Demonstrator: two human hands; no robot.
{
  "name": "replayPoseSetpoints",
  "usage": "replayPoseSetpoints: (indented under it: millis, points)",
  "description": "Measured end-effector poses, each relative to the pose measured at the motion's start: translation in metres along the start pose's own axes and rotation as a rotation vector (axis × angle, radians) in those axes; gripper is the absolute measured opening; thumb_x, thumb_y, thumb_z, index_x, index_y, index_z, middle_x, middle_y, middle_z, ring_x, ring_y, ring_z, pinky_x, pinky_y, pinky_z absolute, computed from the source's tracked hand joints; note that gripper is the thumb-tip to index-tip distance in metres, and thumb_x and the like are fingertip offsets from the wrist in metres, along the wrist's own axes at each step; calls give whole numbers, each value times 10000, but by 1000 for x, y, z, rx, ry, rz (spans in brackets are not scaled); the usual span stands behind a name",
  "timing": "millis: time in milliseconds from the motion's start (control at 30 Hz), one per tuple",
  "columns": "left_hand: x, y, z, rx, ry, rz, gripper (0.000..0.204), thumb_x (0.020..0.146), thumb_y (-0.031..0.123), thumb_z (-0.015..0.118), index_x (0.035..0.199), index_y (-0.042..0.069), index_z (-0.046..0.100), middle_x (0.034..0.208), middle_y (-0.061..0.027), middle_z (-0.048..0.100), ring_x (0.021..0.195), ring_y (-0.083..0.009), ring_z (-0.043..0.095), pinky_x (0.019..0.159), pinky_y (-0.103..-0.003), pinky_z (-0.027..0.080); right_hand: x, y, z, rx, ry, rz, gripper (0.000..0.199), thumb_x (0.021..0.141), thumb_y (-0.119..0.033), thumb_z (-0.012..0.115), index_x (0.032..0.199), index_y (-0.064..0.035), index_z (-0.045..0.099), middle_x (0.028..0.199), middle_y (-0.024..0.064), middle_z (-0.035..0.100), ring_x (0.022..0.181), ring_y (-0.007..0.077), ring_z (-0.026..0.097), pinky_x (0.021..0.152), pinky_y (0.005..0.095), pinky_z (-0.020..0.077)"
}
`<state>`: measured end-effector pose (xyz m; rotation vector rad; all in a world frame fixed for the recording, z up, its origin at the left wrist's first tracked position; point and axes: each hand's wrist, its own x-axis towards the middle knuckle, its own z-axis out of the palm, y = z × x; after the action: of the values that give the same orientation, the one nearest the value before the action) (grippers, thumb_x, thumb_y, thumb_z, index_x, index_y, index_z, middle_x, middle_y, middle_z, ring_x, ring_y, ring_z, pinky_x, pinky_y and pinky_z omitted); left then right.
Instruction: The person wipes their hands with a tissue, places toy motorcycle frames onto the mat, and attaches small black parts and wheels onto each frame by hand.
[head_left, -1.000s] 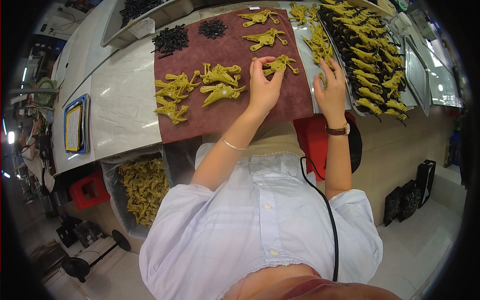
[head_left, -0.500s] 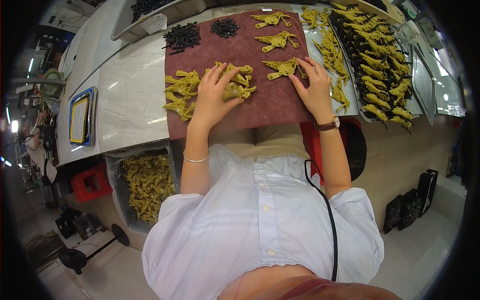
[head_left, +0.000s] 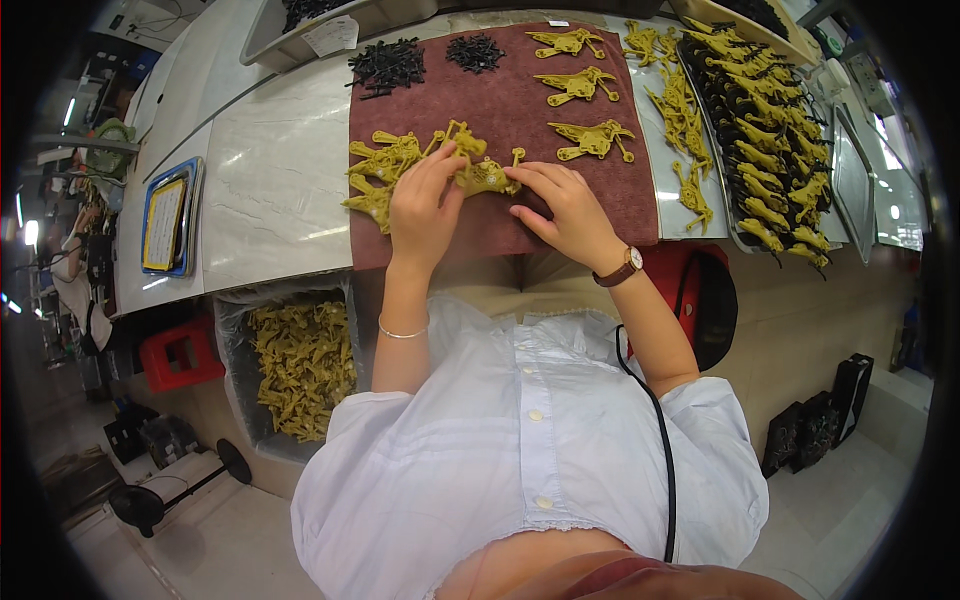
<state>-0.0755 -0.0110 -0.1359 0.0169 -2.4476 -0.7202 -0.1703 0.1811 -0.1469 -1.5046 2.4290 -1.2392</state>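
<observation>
My left hand [head_left: 425, 205] pinches a yellow moulded plastic piece [head_left: 466, 142] and lifts it slightly over the maroon cloth [head_left: 480, 110]. Just below it, another yellow plastic piece [head_left: 487, 178] lies by my fingers. My right hand [head_left: 568, 215] has its fingertips at that piece's right end, with thumb and fingers apart. More yellow pieces [head_left: 385, 160] are heaped beside my left hand and partly hidden by it. Three flat, pointed yellow pieces [head_left: 592, 138] form a column on the cloth's right side.
Two piles of small black parts [head_left: 386, 68] sit at the cloth's far left. To the right stands a tray [head_left: 745, 235] packed with yellow-and-black pieces; loose yellow pieces [head_left: 690, 190] lie beside it. A lined bin [head_left: 235, 370] of yellow pieces is below the table's left. A blue-rimmed tray [head_left: 190, 215] lies left.
My right hand has left the nearest piece of the right column and moved left to the heap. My left hand now raises a yellow piece. The view has shifted slightly.
</observation>
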Motion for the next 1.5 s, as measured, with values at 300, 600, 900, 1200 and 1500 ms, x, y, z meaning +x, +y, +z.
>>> replayPoseSetpoints:
  millis: [300, 600, 900, 1200, 1500]
  points:
    - [4, -8, -10, -81, 173, -108, 254, 783, 83, 700, 1023, 19, 646, 1027, -117, 683, 967, -295, 644, 873, -350, 493, -2, 6, 10, -58, 51, 26, 430, 785, -173, 699, 1191, -88, 585, 1153, 97, 603, 1101, 266, 539, 925, 375, 389]
    - [31, 2, 5, 132, -226, -55, 448, 703, 209, 684, 1137, 112, 629, 1196, -127, 590, 1145, -306, 513, 960, -456, 399, -3, 5, 18, -117, 95, 1, 468, 769, -152, 673, 1225, -121, 568, 1133, 72, 572, 1098, 252, 515, 914, 397, 367]
    - [79, -41, 7, -473, -220, -287, 267, 825, 93, 622, 1087, 65, 588, 1116, -70, 645, 1025, -214, 620, 864, -351, 491, -5, 4, 14, -125, 59, 3, 467, 832, -212, 652, 1278, -130, 538, 1178, 88, 546, 1122, 279, 494, 945, 394, 362]
    - [57, -16, -27, -1548, 120, -519, 285, 993, 171, 458, 1224, 6, 441, 1251, -207, 532, 1123, -293, 567, 883, -441, 521, -3, 6, 3, 192, 162, 75, 416, 831, -163, 665, 1233, -97, 579, 1177, 114, 575, 1120, 291, 525, 967, 396, 398]
    - [-5, 47, 11, -1942, -43, -788, 338, 992, 192, 470, 1282, 22, 441, 1145, -144, 583, 1083, -235, 573, 895, -380, 494, -9, -42, -16, 351, 345, -90, 285, 740, -25, 689, 1023, -30, 652, 1001, 116, 652, 915, 296, 629, 802, 358, 507]
